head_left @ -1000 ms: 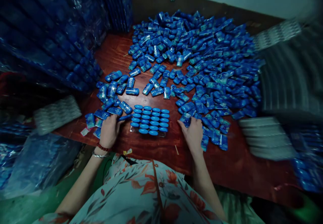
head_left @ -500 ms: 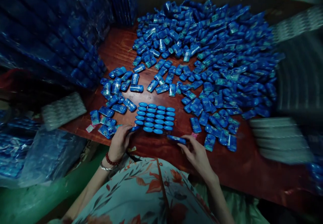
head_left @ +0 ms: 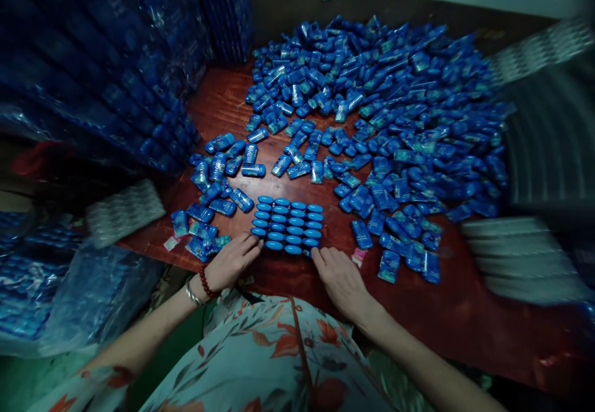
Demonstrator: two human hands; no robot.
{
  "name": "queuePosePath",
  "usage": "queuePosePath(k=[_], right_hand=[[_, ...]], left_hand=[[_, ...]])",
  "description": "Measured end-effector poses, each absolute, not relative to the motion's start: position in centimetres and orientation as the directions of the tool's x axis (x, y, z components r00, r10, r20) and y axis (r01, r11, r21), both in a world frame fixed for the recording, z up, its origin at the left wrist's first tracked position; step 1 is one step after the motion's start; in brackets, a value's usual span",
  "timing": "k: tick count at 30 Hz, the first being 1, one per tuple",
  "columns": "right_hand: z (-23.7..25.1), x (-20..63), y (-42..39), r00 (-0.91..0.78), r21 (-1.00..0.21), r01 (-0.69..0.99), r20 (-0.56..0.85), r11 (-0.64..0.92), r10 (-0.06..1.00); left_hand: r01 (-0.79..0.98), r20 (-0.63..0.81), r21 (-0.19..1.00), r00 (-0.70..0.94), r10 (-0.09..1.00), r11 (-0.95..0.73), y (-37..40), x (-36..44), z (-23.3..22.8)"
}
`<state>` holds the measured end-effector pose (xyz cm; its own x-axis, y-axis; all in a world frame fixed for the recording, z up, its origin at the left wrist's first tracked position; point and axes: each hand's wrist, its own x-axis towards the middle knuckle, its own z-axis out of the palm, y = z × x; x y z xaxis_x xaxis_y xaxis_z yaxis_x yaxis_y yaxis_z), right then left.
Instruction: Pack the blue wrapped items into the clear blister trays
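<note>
Small blue oval-ended packs point(head_left: 279, 219) stand packed together in neat rows on the table in front of me. My left hand point(head_left: 236, 258) is at the near left corner of this block, its fingers closed and bent down; whatever they hold is hidden. At the near right corner, my right hand point(head_left: 340, 276) has its fingertips closed on a small blue pack point(head_left: 307, 253), of which only a dark end shows. Loose wrapped packs point(head_left: 202, 230) lie just beyond my left hand, and others point(head_left: 389, 266) lie to the right of my right hand.
A large heap of wrapped blue packs point(head_left: 385, 90) covers the back and right of the reddish table point(head_left: 223, 93). Tall plastic-wrapped stacks point(head_left: 106, 59) rise at the left. Clear moulded trays point(head_left: 125, 211) jut over the left edge, with more trays point(head_left: 523, 257) at the right.
Both hands have moved inward to the near corners of the block. The pack in my right hand has come left against the near row. The left hand's pack is now hidden.
</note>
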<state>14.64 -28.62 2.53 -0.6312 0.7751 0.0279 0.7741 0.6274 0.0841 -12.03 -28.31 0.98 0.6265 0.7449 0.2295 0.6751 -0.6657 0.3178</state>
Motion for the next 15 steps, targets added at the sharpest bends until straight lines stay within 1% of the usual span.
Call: queuePosePath(k=[2,5,7,9,11,12,14,15], right_hand=[[3.3,13.3,-28.5,-0.650,0.129,0.751,-0.028,0.647,0.760],[3.8,11.7,-28.1,-0.666,0.157,0.727,-0.074,0.669,0.742],[3.5,11.5,-27.8,-0.666,0.163,0.730,-0.050,0.664,0.744],[2.6,12.1,-27.9,-0.668,0.145,0.741,0.061,0.656,0.742],[1.2,13.3,-28.1,-0.646,0.067,0.754,0.253,0.654,0.720],[0.5,14.0,-28.3,-0.620,-0.002,0.752,0.339,0.659,0.708],[-0.8,15.1,-28.6,-0.484,-0.221,0.761,0.432,0.610,0.761],[-1.4,15.4,-28.6,-0.381,-0.355,0.764,0.426,0.538,0.821]], left_hand=[[0.684,0.235,0.338,0.604,0.762,-0.646,-28.4,-12.0,0.7],[0.698,0.298,0.358,0.543,0.785,-0.620,-28.8,-11.8,0.1],[0.717,0.350,0.370,0.482,0.803,-0.591,-29.1,-11.5,-0.4],[0.757,0.392,0.391,0.378,0.839,-0.523,-29.4,-11.1,-1.0],[0.786,0.416,0.440,0.249,0.875,-0.433,-29.7,-10.8,-1.6],[0.787,0.412,0.484,0.180,0.893,-0.382,-29.8,-10.7,-2.0],[0.745,0.356,0.613,0.036,0.934,-0.262,-30.0,-10.2,-2.5],[0.703,0.299,0.689,-0.052,0.953,-0.178,-29.9,-9.9,-2.8]])
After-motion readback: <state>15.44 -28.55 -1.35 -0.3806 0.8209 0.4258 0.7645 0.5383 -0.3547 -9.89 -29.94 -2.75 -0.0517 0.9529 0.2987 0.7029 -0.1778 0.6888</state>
